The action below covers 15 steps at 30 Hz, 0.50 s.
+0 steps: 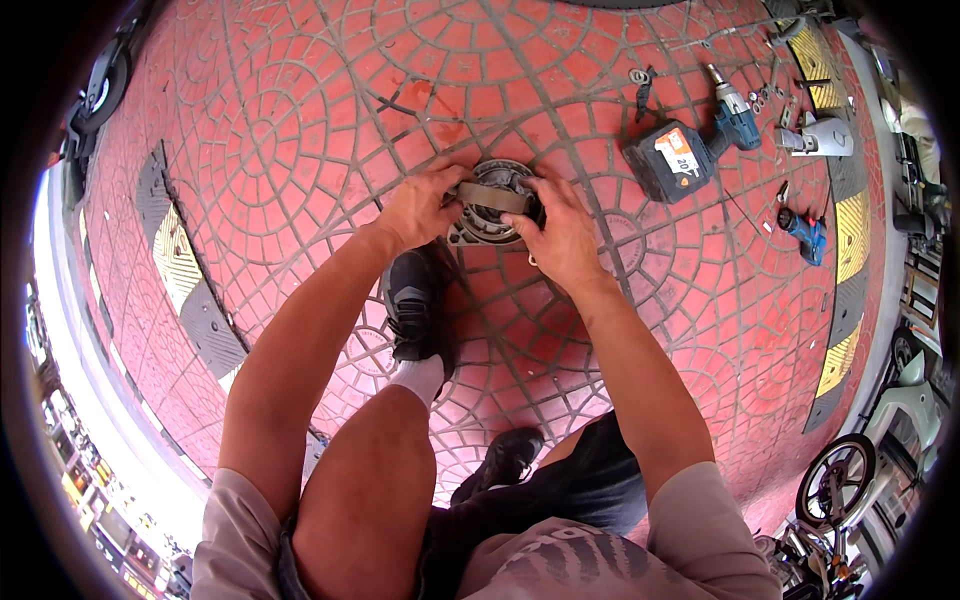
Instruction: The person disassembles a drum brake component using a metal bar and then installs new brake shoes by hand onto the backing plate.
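Observation:
A round grey metal brake plate lies on the red paving in front of me, just beyond my shoe. Across it runs a curved brake shoe with a brown lining. My left hand grips the left end of the shoe, its fingers bent and the thumb close to the plate's rim. At the other end, my right hand is closed round the shoe and the plate's right edge, thumb on the near side. My fingers hide both ends of the shoe.
To the right lie a cordless impact wrench with a big black battery, a smaller blue power tool and several loose metal parts. Yellow-and-black ramps line both sides. A motorcycle wheel stands at lower right.

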Tool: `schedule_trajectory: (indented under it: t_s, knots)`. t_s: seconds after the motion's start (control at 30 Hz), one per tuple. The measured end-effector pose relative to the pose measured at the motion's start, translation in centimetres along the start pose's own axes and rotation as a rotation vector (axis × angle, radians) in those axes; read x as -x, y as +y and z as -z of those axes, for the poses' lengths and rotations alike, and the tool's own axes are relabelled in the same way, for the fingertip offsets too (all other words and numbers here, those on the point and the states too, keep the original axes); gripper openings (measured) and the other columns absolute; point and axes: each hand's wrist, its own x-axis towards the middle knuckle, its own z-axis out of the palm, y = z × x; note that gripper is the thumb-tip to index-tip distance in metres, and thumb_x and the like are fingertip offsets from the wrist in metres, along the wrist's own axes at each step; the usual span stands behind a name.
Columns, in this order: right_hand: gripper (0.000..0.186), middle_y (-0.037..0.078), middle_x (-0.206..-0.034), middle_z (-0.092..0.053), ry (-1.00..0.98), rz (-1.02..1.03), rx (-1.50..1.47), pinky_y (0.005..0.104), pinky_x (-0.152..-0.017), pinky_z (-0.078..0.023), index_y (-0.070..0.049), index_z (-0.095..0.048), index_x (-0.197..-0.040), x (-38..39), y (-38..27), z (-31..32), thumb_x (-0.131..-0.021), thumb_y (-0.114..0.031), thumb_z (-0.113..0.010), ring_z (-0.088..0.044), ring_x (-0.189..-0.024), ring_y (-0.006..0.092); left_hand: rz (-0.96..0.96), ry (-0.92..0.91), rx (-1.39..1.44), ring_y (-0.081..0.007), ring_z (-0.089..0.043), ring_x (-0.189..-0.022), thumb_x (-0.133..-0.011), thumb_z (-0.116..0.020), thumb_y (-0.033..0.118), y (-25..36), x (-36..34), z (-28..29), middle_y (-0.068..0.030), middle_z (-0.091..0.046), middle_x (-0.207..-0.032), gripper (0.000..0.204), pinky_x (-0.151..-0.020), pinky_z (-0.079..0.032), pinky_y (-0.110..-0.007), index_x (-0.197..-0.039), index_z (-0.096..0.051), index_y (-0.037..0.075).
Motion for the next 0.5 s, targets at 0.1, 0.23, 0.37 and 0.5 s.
schedule_trajectory:
  t_s: [0.1, 0.23, 0.37, 0.5]
  knots:
    - [0.056, 0.022, -0.129, -0.063, -0.041, -0.05, -0.009, 0.0521, -0.102, -0.05, -0.002, -0.063, -0.134, 0.3, -0.2, 0.0, -0.089, -0.032, -0.08, -0.061, -0.121, 0.0436, -0.069, -0.044, -0.061, -0.0408, -0.064, -0.115, -0.082, -0.062, -0.004, -0.6, -0.3, 0.3, -0.0163, -0.061, -0.125, 0.04, -0.093, -0.056, -0.046, -0.121, -0.063, 0.003]
    - [0.059, 0.024, -0.13, -0.063, 0.003, -0.011, 0.003, 0.0522, -0.103, -0.05, -0.002, -0.061, -0.137, 0.7, -0.2, -0.7, -0.091, -0.034, -0.079, -0.06, -0.122, 0.045, -0.154, -0.046, -0.135, -0.0408, -0.066, -0.109, -0.081, -0.064, 0.0, -1.0, -0.5, 0.5, -0.0156, -0.061, -0.12, 0.038, -0.091, -0.056, -0.048, -0.118, -0.064, 0.005]
    - [0.064, 0.025, -0.135, -0.06, -0.08, -0.057, 0.063, 0.0514, -0.103, -0.051, -0.003, -0.056, -0.142, 2.6, -2.0, -2.1, -0.092, -0.034, -0.078, -0.06, -0.124, 0.0456, -0.166, -0.136, -0.236, -0.0408, -0.066, -0.107, -0.08, -0.065, 0.002, -1.9, 1.5, 1.3, -0.0154, -0.061, -0.119, 0.037, -0.088, -0.056, -0.048, -0.117, -0.063, 0.004]
    - [0.068, 0.025, -0.141, -0.056, -0.132, -0.086, 0.079, 0.0502, -0.104, -0.052, -0.002, -0.053, -0.145, 5.0, -3.3, -4.3, -0.091, -0.033, -0.079, -0.058, -0.129, 0.0424, -0.185, -0.222, -0.337, -0.0411, -0.065, -0.104, -0.078, -0.067, 0.005, -1.5, 4.4, 2.2, -0.0156, -0.061, -0.114, 0.038, -0.086, -0.055, -0.049, -0.115, -0.062, 0.003]
